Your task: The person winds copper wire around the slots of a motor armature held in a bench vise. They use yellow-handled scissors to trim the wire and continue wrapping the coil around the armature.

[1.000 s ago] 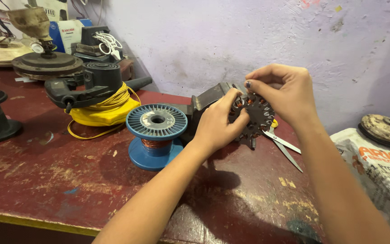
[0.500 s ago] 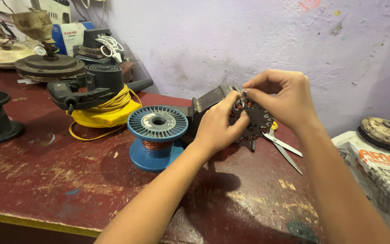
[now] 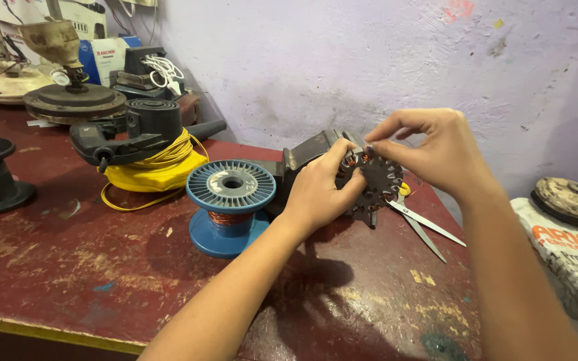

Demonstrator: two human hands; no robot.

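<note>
Above the red tabletop [image 3: 68,267], we keep our left hand [image 3: 319,190] closed firmly around the stator [image 3: 376,184] while right-hand fingers [image 3: 386,144] pinch its thin wire gently.

You work in soft, fairly dim indoor light falling from about twelve o'clock. Your left hand [image 3: 319,190] and forearm throw a dark shadow on the worn red-painted wooden table [image 3: 68,261] toward six o'clock. The pale lilac plastered wall [image 3: 342,60] shows no glare. Focus is sharp centrally; corners stretch slightly with wide-angle distortion.
</note>
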